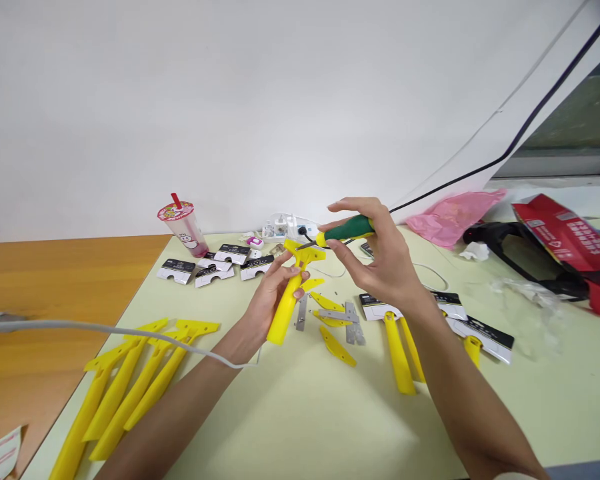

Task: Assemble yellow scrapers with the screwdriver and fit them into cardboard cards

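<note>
My left hand [275,293] is wrapped round the yellow handle of a scraper [286,307], its wide head tilted up and away from me. In my right hand [385,257] is a screwdriver [350,230] with a green and yellow grip, held between thumb and fingers. The screwdriver's shaft reaches left to the scraper's head; whether its tip sits in a screw is too small to tell. Below the hands lie loose yellow head plates [337,347] and grey metal blades [353,323] on the table.
Several yellow scraper handles [147,380] lie at the left. More yellow handles [399,353] and black-and-white cards [485,339] are at the right. A drink cup [187,230], cards [177,270] and a power strip [285,228] stand near the wall. A white cable [105,329] crosses before my left forearm.
</note>
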Demonstrator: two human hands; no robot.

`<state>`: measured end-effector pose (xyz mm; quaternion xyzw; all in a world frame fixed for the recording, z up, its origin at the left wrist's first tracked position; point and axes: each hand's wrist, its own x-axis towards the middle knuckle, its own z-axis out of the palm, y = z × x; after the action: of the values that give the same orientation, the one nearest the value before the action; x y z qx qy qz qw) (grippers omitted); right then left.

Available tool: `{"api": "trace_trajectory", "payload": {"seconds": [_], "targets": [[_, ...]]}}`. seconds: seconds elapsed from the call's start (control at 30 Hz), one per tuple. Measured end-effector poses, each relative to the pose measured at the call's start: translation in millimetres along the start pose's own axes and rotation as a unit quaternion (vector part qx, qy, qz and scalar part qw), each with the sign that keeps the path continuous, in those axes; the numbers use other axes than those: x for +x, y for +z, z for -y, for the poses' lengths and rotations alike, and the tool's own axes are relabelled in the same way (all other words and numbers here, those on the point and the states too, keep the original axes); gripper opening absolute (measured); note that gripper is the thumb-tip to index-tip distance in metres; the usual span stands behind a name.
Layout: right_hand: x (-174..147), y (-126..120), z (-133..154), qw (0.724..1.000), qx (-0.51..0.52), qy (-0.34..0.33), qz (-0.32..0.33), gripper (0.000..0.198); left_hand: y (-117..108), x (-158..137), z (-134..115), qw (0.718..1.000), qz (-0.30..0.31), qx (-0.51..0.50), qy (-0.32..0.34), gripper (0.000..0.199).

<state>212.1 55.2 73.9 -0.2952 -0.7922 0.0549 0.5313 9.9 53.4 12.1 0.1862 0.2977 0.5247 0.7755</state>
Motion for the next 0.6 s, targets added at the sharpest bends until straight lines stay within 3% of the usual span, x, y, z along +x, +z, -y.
{"api": "trace_trajectory", "payload": {"seconds": [0.17,0.4,0.6], "targets": [[2.1,1.4,-2.4,0.995,-0.073,-0.027,-0.063,0.035,1.9,-2.1,0.0,1.0,0.006,0.004,-0.001,0.057],[-1.0,-1.0,2.9,1.0,-0.016,-0.014,0.021,0.048,-0.1,0.6,0.6,1.0,-0.009,-0.003,-0.004,0.059],[-0.6,2.9,1.1,0.998,-0.047,-0.028,-0.031,0.038,1.3,-1.5,-0.1,1.0,-0.003,0.001,-0.005,0.058]]}}
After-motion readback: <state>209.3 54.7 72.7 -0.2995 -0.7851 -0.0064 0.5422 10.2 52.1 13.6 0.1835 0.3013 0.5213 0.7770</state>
